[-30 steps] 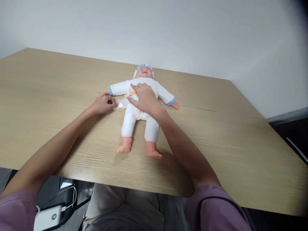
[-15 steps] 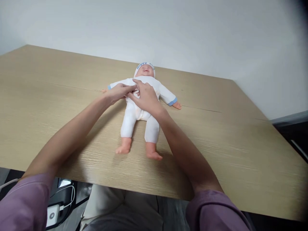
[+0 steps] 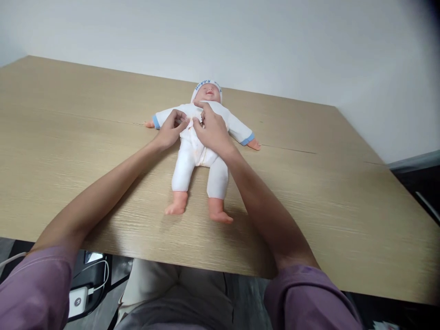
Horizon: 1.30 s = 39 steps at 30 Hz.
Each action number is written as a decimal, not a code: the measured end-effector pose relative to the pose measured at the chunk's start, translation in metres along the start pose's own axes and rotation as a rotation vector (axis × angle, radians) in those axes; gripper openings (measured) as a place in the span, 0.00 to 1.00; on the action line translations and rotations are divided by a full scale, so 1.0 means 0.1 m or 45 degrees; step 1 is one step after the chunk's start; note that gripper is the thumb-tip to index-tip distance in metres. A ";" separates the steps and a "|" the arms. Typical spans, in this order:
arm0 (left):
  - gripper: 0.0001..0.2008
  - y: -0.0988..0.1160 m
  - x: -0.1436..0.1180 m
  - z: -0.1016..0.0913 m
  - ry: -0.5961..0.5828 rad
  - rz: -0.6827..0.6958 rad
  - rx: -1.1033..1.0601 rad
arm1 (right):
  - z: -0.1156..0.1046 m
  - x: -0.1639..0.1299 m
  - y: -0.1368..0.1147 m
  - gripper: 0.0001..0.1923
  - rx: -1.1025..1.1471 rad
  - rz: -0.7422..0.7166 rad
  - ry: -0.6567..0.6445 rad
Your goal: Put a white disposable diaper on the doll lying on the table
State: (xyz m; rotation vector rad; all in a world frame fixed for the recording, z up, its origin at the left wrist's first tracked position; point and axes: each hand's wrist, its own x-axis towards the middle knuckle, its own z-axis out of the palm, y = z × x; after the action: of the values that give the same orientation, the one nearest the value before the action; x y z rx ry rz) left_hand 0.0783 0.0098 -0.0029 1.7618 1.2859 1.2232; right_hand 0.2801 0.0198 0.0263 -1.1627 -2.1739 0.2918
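Note:
A baby doll [image 3: 218, 110] in a white suit with blue cuffs and a lettered white cap lies on its back, feet toward me. Round its hips, over the suit, is a white diaper [image 3: 195, 145] with faint orange marks. At the doll's belly, my left hand [image 3: 172, 129] pinches the diaper's upper front edge between thumb and fingers. Close beside it, my right hand [image 3: 213, 130] is closed at the same edge with thumb and bent fingers, its index finger stretched toward the chest. My fingers partly hide the waist.
The doll rests on a wide wooden table [image 3: 103, 101] with a pale wall [image 3: 240, 41] behind it. A thin seam runs across the tabletop. Below the front edge at left, a white box-shaped device [image 3: 77, 301] with a cable sits on a black surface.
My hands, overlapping at the belly before, have drawn slightly apart, showing more of the diaper's front. The view has tilted slightly. The doll lies in the same pose.

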 end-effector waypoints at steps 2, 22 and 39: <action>0.25 -0.01 -0.01 0.01 0.026 -0.017 0.038 | 0.01 0.00 -0.02 0.26 -0.018 0.012 0.028; 0.16 0.72 -1.23 0.04 -0.259 0.219 0.463 | -0.39 -1.68 -0.39 0.09 0.253 0.045 -0.003; 0.18 0.61 -1.10 0.09 -0.211 0.116 0.407 | -0.24 -1.58 -0.53 0.08 -0.217 0.109 -0.002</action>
State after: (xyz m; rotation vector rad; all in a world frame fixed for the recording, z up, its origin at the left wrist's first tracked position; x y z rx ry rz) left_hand 0.0981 -0.1136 0.0122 2.1205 1.3734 0.9335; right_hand 0.3234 -0.1410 0.0000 -1.3518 -2.1880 0.1460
